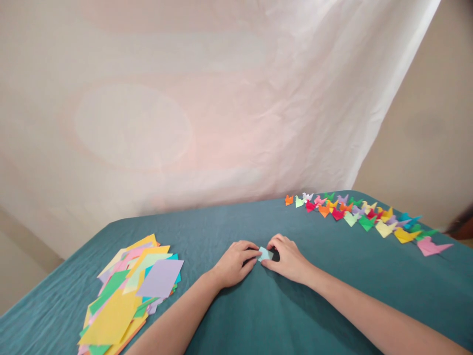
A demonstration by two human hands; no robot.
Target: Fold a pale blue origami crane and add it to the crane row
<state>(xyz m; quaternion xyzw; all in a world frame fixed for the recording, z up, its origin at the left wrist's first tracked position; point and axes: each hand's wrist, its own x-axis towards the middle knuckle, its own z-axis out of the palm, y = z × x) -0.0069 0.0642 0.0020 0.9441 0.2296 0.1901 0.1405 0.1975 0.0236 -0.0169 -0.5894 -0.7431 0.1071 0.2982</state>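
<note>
A small piece of light blue folded paper (pixel 263 255) lies on the teal tablecloth, between my two hands. My left hand (pixel 236 263) has its fingertips on the paper's left side, the fingers bent and close together. From the other side, my right hand (pixel 290 260) curves its thumb and fingers around the paper's right edge, with the thumb at the near corner. Under the arch of my right hand is a dark patch; I cannot tell whether it is shadow or an object. The fingertips partly hide the paper, so its exact folds are unclear.
A loose pile of coloured paper squares (pixel 111 315) spreads over the left of the table, a lilac square (pixel 161 278) on top. Several rows of folded paper birds (pixel 365 223) stand at the far right. Behind the teal-covered table (pixel 221 224) hangs a pale cloth (pixel 229 108).
</note>
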